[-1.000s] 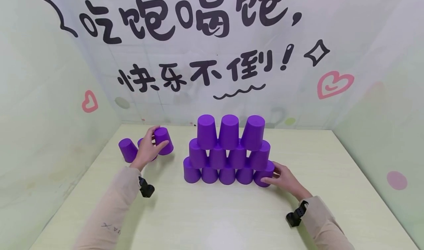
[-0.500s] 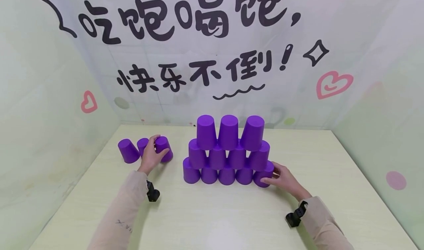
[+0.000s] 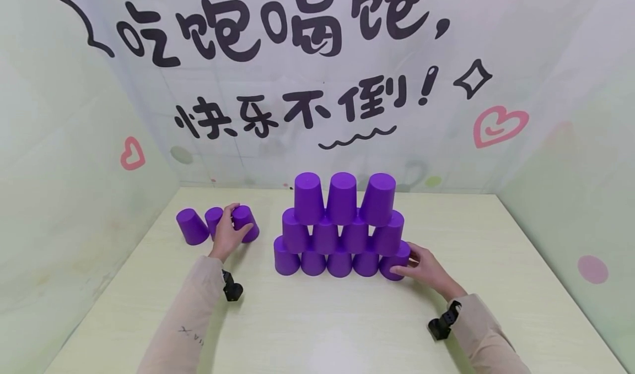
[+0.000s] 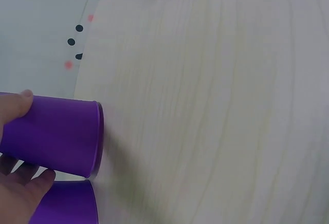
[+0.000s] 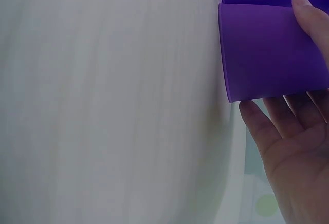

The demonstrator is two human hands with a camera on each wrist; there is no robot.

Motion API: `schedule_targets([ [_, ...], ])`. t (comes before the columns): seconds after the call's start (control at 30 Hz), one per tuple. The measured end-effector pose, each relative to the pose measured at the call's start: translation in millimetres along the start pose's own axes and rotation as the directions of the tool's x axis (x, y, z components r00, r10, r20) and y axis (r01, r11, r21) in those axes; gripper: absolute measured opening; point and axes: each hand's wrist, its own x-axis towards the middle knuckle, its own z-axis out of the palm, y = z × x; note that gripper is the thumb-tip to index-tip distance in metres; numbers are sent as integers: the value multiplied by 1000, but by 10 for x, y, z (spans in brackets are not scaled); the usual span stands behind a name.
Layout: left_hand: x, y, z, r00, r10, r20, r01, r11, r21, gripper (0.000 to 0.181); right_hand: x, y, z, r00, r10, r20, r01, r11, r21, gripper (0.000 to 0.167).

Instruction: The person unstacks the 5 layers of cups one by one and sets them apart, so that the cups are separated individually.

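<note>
Upside-down purple cups form a stack on the table: several in the bottom row, several in the middle row, three on top [image 3: 342,198]. My right hand [image 3: 426,272] holds the bottom row's rightmost cup [image 3: 389,266], thumb on its front and fingers along its right side. To the left of the stack, three more cups stand in a row. Between thumb and fingers, my left hand [image 3: 229,238] grips the right one of these [image 4: 56,134], which stands on the table. The middle cup [image 3: 213,217] is partly hidden behind that hand; the leftmost cup [image 3: 192,228] stands apart.
A pale wood-grain table [image 3: 317,324] carries everything. Behind it rises a white backdrop [image 3: 278,159] with black lettering, and pale panels flank both sides. A gap separates the held left cup from the stack.
My left hand has lowered its cup onto the table beside the other two, then stayed there gripping it. The right hand and the stack have kept their places.
</note>
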Motion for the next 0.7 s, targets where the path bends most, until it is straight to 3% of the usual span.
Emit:
schedule_targets([
  [0.57,12,4,36,1000,-12,-16,12,999,39,66,11,2,-19,1000,-11,4,11,1000,5,61],
  [0.7,14,27,33,999,25,-21,-24,997,78,68,4,4,-16,1000,-7,5,7,1000,5,61],
])
